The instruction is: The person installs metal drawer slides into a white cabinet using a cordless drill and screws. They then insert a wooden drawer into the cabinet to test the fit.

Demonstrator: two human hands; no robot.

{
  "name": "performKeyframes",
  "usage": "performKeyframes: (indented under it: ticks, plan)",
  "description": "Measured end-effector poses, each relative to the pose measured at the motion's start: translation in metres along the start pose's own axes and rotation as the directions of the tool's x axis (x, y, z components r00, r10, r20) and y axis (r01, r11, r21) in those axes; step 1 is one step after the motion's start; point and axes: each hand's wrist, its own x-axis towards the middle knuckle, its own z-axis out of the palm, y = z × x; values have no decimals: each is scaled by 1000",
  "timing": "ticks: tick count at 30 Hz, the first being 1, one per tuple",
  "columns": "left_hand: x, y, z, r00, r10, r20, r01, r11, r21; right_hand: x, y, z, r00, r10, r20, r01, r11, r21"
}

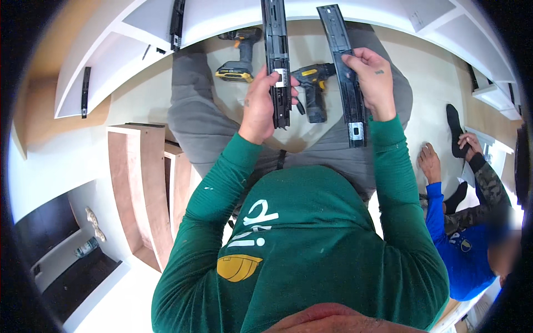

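In my left hand (261, 102) is a black metal drawer slide (276, 44), held upright in the view with a small white label near my thumb. My right hand (375, 77) grips a second black drawer slide (335, 30), tilted slightly, its lower end near my right sleeve. Both hands are closed round the rails, which are apart from each other. Between my legs, a yellow and black cordless drill (239, 64) lies left of the left slide. Another drill (315, 91), dark with yellow marks, lies between the two slides, partly behind my left fingers.
A white cabinet panel (222, 22) curves across the far side, with black slides (177, 25) (85, 91) fixed to it at left. Wooden drawer boxes (136, 183) stand left. At right, a co-worker in a blue shirt (463, 255) sits on the floor, one hand at a dark sock.
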Motion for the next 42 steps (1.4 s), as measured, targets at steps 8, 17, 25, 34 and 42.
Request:
performKeyframes:
  ticks: [8,17,25,34,42]
  plan:
    - [2,-4,-10,1000,10,-20,-11,999,-51,6,6,-8,1000,11,16,-11,999,-31]
    - [4,-1,-2,999,32,-5,-33,998,-48,5,9,-20,999,20,33,-21,999,30]
    - [-1,4,4,999,21,-24,-22,999,-25,2,6,-23,999,47,2,-47,997,59]
    - [1,2,-2,1000,17,-15,-17,1000,-26,2,3,-29,999,33,-31,-32,998,45]
    - [1,4,-4,999,6,33,-3,996,-94,2,7,-56,995,43,-88,-44,999,-10]
